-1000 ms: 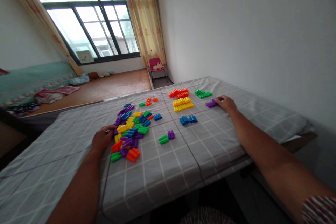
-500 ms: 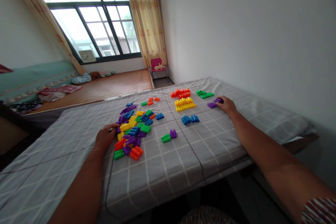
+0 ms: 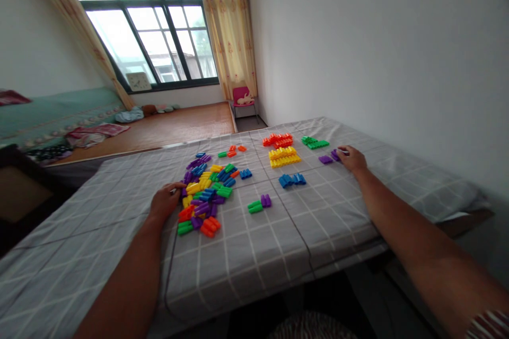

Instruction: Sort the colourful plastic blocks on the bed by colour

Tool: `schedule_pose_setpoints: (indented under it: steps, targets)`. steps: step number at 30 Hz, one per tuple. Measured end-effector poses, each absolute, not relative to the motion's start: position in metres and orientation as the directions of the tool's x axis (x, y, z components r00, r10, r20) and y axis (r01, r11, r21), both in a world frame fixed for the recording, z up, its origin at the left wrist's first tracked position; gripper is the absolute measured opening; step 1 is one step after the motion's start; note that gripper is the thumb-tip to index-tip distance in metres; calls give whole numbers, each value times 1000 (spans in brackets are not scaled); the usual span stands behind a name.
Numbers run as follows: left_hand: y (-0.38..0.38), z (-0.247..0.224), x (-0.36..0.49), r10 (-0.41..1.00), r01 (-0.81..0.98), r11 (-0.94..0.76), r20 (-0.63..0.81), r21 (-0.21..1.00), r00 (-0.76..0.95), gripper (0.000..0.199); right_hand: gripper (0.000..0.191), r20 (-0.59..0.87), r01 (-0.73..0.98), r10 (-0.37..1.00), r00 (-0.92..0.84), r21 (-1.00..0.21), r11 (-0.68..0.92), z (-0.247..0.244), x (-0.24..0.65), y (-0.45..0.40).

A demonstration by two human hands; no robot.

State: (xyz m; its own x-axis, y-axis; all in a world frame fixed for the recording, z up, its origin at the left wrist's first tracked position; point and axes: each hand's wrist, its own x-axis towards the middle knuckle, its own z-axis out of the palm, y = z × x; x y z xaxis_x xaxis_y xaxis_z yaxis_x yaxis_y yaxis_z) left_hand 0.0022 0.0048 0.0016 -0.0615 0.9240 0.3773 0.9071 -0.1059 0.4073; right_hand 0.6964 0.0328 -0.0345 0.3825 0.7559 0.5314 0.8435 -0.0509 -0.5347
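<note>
At the left edge of a mixed pile of colored blocks [image 3: 204,183], my left hand [image 3: 167,201] has its fingers closed on a purple block [image 3: 183,191]. My right hand [image 3: 352,159] pinches a purple block [image 3: 335,155] at the right, beside another purple block [image 3: 325,159] lying on the checked cloth. Left of it are green blocks [image 3: 315,143], red blocks [image 3: 277,140], yellow blocks [image 3: 284,157] and blue blocks [image 3: 292,180], each color grouped. A green block pair [image 3: 255,206] touches a purple block [image 3: 266,201] nearer the front.
The grey checked cloth [image 3: 246,254] covers the surface to its front edge. A few red and green blocks [image 3: 231,151] lie behind the pile. A white wall [image 3: 377,53] borders the right side; a pink chair [image 3: 240,95] stands beyond.
The view has shifted slightly, moving the scene a little to the right. The purple block at my right hand now shows a little more apart from the one beside it.
</note>
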Motion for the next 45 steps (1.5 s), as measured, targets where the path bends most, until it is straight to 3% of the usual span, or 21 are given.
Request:
schedule_pose_setpoints:
  steps: [4, 9, 14, 18, 24, 29, 37, 45]
  targets:
    - [1, 2, 7, 920, 891, -116, 386, 439, -70, 32, 33, 543, 847, 751, 376, -529, -42, -36, 701, 30]
    - [-2, 3, 15, 905, 872, -129, 416, 471, -91, 31, 32, 712, 906, 629, 312, -423, 29, -17, 678, 31]
    - [1, 2, 18, 896, 875, -79, 418, 478, -148, 34, 32, 760, 923, 649, -47, -216, 320, 27, 585, 45]
    - [2, 1, 18, 914, 877, -9, 360, 480, -188, 34, 31, 650, 807, 692, -313, -202, 555, 57, 473, 51]
    - [-2, 1, 23, 911, 796, -252, 412, 550, 4, 31, 31, 479, 572, 582, -657, -186, 799, 62, 322, 64]
    - [-4, 1, 26, 901, 703, -341, 431, 624, 55, 31, 36, 390, 607, 613, -687, -155, 780, 51, 235, 109]
    - [-2, 6, 26, 886, 762, -209, 448, 613, -118, 35, 45, 234, 695, 715, -659, -176, 698, 31, 164, 153]
    - [0, 8, 5, 809, 710, 29, 401, 704, -430, 33, 9, 143, 769, 789, -597, -178, 614, 36, 190, 154]
